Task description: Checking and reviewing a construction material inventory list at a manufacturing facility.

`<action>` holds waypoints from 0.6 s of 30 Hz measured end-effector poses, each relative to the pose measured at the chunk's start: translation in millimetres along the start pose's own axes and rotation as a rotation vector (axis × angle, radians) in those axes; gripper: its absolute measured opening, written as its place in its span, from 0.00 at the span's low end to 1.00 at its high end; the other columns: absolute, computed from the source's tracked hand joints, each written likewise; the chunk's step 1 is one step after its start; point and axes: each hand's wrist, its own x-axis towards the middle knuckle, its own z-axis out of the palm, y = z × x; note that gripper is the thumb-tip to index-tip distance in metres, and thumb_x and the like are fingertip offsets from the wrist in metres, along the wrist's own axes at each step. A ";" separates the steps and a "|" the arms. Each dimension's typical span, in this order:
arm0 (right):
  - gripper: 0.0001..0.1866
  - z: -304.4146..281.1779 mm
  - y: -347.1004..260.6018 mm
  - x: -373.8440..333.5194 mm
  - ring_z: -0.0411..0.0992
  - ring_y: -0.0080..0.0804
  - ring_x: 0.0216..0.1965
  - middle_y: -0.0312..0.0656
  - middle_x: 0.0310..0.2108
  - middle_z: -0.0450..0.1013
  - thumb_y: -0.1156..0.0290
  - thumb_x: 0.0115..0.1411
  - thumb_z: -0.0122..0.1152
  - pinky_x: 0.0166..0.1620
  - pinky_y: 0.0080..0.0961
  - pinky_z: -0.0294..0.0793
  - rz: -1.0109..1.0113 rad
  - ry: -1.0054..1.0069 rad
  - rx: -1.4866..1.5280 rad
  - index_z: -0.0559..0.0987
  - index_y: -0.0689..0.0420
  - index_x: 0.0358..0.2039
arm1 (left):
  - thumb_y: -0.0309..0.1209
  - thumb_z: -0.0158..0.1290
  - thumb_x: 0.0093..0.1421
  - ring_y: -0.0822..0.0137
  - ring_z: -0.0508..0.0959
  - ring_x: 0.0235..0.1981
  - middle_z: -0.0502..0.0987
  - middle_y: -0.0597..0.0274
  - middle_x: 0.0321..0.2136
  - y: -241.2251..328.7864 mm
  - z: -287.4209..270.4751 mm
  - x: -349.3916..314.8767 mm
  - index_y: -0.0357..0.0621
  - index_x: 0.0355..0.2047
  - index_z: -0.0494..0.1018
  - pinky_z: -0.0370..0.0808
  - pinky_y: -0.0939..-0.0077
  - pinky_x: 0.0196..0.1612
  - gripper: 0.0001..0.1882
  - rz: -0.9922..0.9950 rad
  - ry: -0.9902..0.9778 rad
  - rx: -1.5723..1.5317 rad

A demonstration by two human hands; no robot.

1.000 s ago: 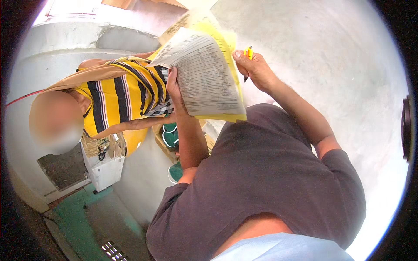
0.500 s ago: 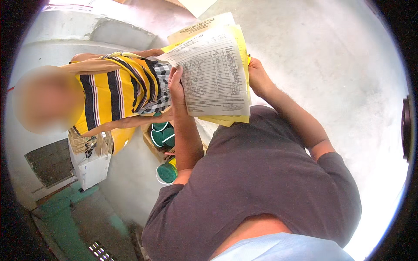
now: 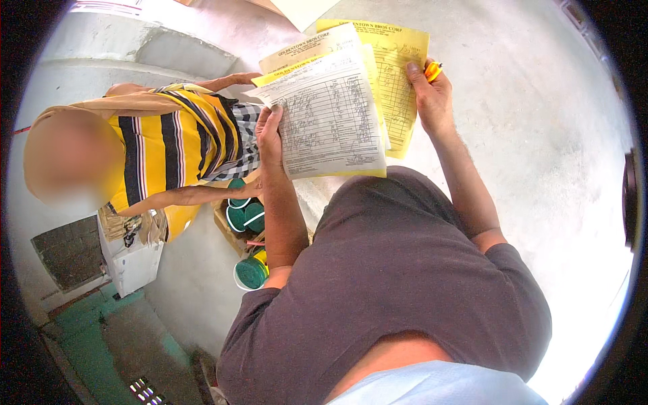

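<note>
My left hand (image 3: 268,135) pinches the left edge of a stack of filled-in paper forms, thumb on top. A white form (image 3: 331,121) lies uppermost, with yellow and whitish sheets fanned out behind it. On the right, a separate yellow form (image 3: 399,101) is held at its right edge by my right hand (image 3: 434,94). That hand also has a yellow-orange pen (image 3: 433,71) tucked in it, sticking out past the fingers. The yellow form's left part is hidden behind the stack.
Close by on the left stands a person in a yellow striped shirt (image 3: 179,145). Green round containers (image 3: 251,273) with white rims sit below my left forearm, some in a cardboard box (image 3: 223,219). A white cabinet (image 3: 131,263) stands farther left.
My right hand has moved right and up, drawing a yellow form out from behind the stack. The pen now shows more fully. My left hand keeps its hold on the stack.
</note>
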 end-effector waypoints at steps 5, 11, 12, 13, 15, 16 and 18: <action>0.15 8.0 -7.7 -1.2 0.70 0.21 0.32 0.37 0.32 0.76 0.61 0.68 0.54 0.38 0.22 0.71 -0.038 -0.071 -0.165 0.76 0.61 0.42 | 0.25 0.54 0.62 0.70 0.81 0.33 0.82 0.55 0.36 6.1 3.2 5.1 0.34 0.40 0.77 0.78 0.79 0.38 0.08 0.030 0.008 0.057; 0.17 14.4 -4.8 1.1 0.69 0.20 0.31 0.34 0.30 0.75 0.57 0.67 0.56 0.38 0.22 0.70 -0.013 -0.108 -0.185 0.78 0.60 0.40 | 0.25 0.55 0.62 0.71 0.80 0.34 0.82 0.55 0.36 18.4 16.3 9.9 0.31 0.41 0.77 0.75 0.80 0.40 0.10 0.047 -0.037 0.148; 0.17 14.3 -3.2 3.4 0.69 0.20 0.31 0.34 0.29 0.75 0.56 0.67 0.56 0.37 0.22 0.70 -0.018 -0.116 -0.212 0.78 0.60 0.39 | 0.25 0.55 0.62 0.71 0.80 0.34 0.82 0.55 0.36 19.8 20.0 11.5 0.31 0.41 0.77 0.75 0.80 0.40 0.10 0.045 -0.037 0.147; 0.17 14.5 -3.4 3.9 0.69 0.20 0.31 0.34 0.29 0.75 0.56 0.67 0.56 0.37 0.22 0.70 -0.017 -0.115 -0.214 0.78 0.60 0.39 | 0.25 0.55 0.62 0.71 0.79 0.34 0.81 0.56 0.36 19.9 24.0 13.4 0.31 0.41 0.77 0.75 0.81 0.41 0.10 0.048 -0.033 0.178; 0.18 17.1 -5.9 4.9 0.68 0.19 0.30 0.33 0.28 0.74 0.55 0.66 0.57 0.36 0.21 0.69 -0.031 -0.098 -0.221 0.78 0.60 0.38 | 0.25 0.56 0.62 0.72 0.79 0.34 0.81 0.56 0.36 17.3 27.1 17.6 0.31 0.41 0.77 0.74 0.82 0.41 0.10 0.051 -0.025 0.209; 0.18 17.3 -5.7 6.4 0.68 0.19 0.30 0.33 0.28 0.74 0.55 0.66 0.57 0.36 0.21 0.69 -0.030 -0.102 -0.221 0.78 0.60 0.38 | 0.25 0.56 0.62 0.73 0.79 0.34 0.81 0.57 0.36 15.6 27.4 20.0 0.31 0.42 0.77 0.73 0.82 0.41 0.10 0.066 -0.014 0.237; 0.18 16.7 -4.7 9.0 0.67 0.19 0.29 0.33 0.27 0.73 0.55 0.66 0.58 0.35 0.21 0.69 -0.037 -0.110 -0.245 0.78 0.60 0.38 | 0.26 0.56 0.62 0.73 0.78 0.34 0.81 0.58 0.36 11.4 26.5 24.6 0.30 0.42 0.77 0.73 0.83 0.42 0.11 0.080 -0.003 0.264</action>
